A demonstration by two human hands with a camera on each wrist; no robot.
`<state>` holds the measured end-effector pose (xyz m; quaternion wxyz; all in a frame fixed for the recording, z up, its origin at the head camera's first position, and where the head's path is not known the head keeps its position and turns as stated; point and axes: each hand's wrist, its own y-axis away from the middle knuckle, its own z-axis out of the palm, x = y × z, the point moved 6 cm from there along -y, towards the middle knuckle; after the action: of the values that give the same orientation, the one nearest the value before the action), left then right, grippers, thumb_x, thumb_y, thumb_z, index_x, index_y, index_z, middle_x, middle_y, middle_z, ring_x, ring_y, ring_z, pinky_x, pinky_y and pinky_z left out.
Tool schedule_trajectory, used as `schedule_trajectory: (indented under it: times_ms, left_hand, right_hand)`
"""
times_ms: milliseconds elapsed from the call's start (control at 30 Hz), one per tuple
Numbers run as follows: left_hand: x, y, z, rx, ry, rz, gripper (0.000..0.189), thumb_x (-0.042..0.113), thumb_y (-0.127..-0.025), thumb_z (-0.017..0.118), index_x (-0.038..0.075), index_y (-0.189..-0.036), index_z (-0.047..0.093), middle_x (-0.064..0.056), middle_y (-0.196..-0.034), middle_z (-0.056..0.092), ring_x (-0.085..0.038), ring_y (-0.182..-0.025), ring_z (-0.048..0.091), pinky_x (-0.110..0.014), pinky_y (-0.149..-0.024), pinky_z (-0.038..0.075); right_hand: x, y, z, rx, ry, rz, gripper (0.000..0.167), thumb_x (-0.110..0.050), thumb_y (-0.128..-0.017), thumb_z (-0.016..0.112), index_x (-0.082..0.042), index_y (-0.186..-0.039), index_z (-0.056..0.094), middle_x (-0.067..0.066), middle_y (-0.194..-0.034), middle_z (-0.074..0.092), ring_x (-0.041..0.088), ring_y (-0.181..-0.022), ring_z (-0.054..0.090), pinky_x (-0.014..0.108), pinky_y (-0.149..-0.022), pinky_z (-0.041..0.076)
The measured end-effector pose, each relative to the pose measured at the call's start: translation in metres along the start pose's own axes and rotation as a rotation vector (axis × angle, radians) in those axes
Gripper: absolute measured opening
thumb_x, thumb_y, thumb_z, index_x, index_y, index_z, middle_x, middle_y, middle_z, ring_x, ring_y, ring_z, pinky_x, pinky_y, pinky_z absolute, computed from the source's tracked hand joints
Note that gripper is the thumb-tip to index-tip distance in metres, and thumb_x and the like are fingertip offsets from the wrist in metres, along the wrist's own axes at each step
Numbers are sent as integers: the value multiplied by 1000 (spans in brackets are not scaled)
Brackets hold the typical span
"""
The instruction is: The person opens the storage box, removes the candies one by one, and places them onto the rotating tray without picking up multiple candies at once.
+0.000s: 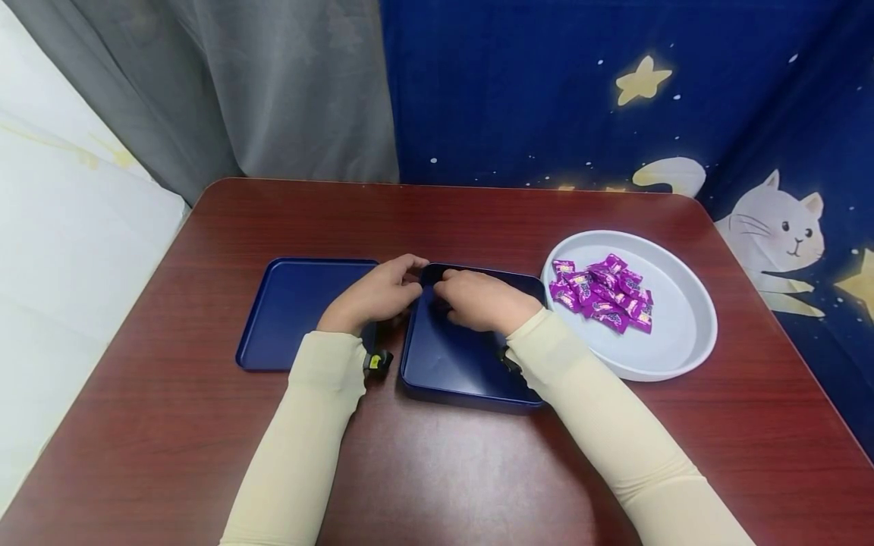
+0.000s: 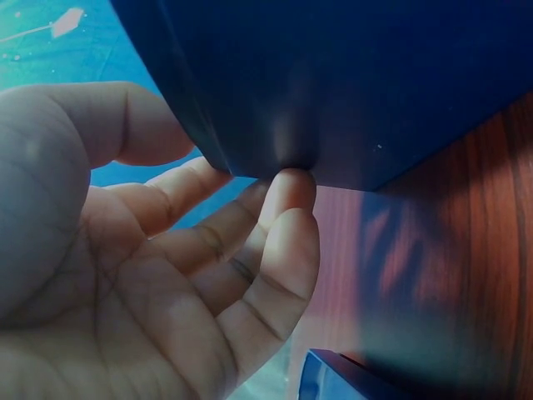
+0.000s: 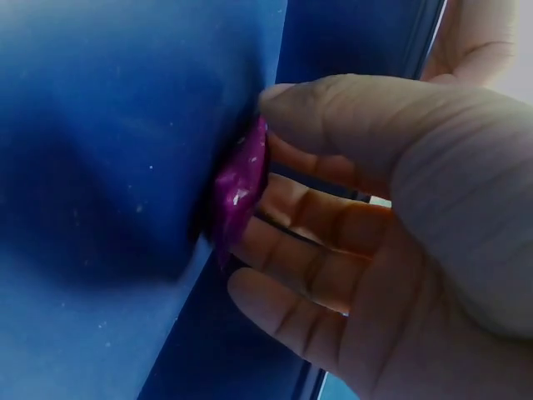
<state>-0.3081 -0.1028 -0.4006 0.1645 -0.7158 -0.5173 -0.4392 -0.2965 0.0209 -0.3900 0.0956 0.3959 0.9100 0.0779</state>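
Observation:
A dark blue rectangular box (image 1: 464,368) stands open-topped on the table. Inside its far left part, my right hand (image 1: 481,299) pinches a purple-wrapped candy (image 3: 240,187) between thumb and fingers, close over the box floor. The head view hides that candy behind the hand. My left hand (image 1: 378,292) holds the box's far left corner, thumb by the rim and curled fingers against the outer wall, as the left wrist view shows. Several purple-wrapped candies (image 1: 604,292) lie heaped on a round white tray (image 1: 683,326) right of the box.
A flat dark blue lid (image 1: 287,315) lies left of the box, partly under the left forearm's line. The reddish-brown wooden table (image 1: 451,470) runs back to curtains (image 1: 307,91). The white tray sits right beside the box's right side.

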Motion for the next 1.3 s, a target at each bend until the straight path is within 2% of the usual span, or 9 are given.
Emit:
schedule_trajectory:
  times_ms: [133,300,400,667,1033,1300]
  left_hand:
    - [-1,-1,0,0,3,5,46,15,-101,47,11,-146,43,-12,-142,50,-24,-111,57,-39,-83,48]
    - [0,-2,0,14,-13,8,46,13,-100,48,10,-145,44,-13,-138,53,-24,-111,57,-39,-85,48]
    - [0,-1,0,17,-20,4,46,14,-100,49,10,-145,44,-13,-137,55,-25,-107,57,-39,-82,48]
    - [-1,-2,0,14,-13,3,45,15,-100,48,11,-145,44,-12,-138,54,-25,-106,57,-38,-81,48]
    - [-1,0,-1,24,-17,2,45,15,-100,49,11,-145,45,-11,-140,52,-24,-109,56,-40,-83,47]
    - [-2,-2,0,29,-16,0,45,14,-100,49,11,-144,46,-11,-139,52,-25,-107,56,-39,-82,48]
  right_hand:
    - [1,1,-1,5,-9,14,15,-16,-92,70,-7,-103,66,5,-91,57,20,-80,55,35,-74,49]
    - [5,1,-1,0,-7,99,30,-21,-89,74,-7,-114,64,5,-92,59,20,-81,57,37,-75,51]
    - [7,1,0,-10,8,132,34,-21,-89,73,-6,-118,64,5,-92,61,20,-81,58,38,-77,52]
    - [6,0,4,-9,43,99,23,-16,-91,70,-8,-112,66,5,-88,61,20,-80,57,37,-76,52]
    - [9,3,3,-58,-34,119,19,-12,-90,70,-8,-107,64,3,-84,59,21,-77,56,34,-72,51]
    - [12,10,-3,-56,-80,138,12,-11,-88,69,-8,-98,63,5,-82,57,22,-76,54,35,-70,47]
